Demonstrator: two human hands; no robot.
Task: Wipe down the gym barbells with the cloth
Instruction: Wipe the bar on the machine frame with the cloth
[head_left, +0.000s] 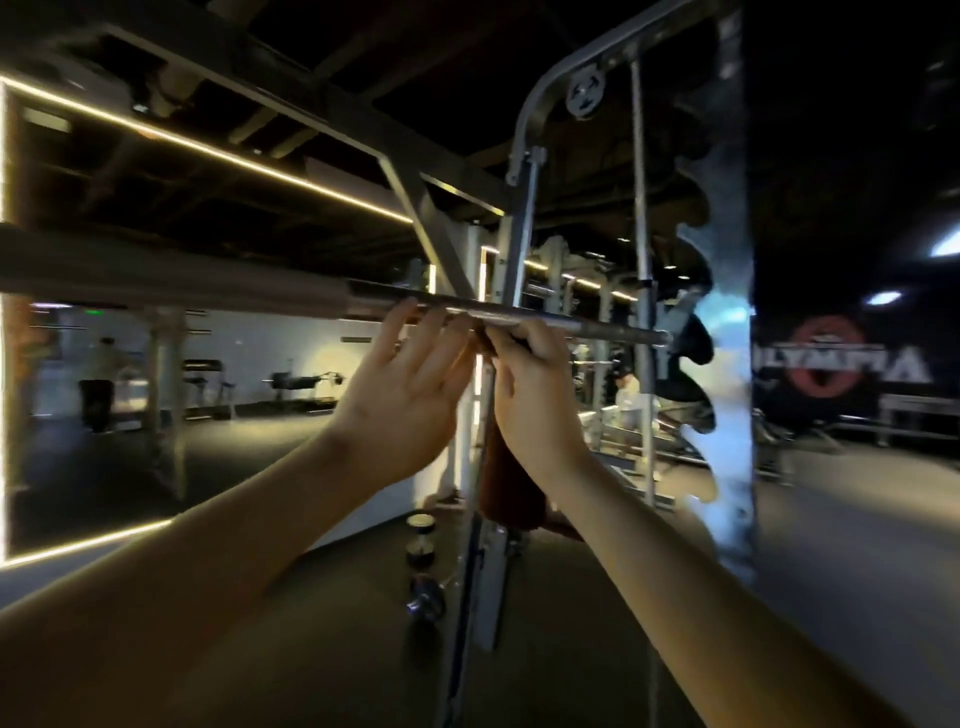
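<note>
between your hands the cloth (501, 483) hangs below the barbell (597, 325), gripped only by your curled right hand (535, 384) while your left hand (410, 395) touches that barbell with straight fingers, so a slack grip could drop it mid-wipe.

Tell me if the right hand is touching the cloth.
Touching. The head view shows the right hand gripping the top of the cloth just under the bar, with the rest hanging down beside the wrist.

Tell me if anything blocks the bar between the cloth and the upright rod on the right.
Nothing visible: the barbell runs bare from the right hand, which grips the cloth, to the upright rod.
</note>
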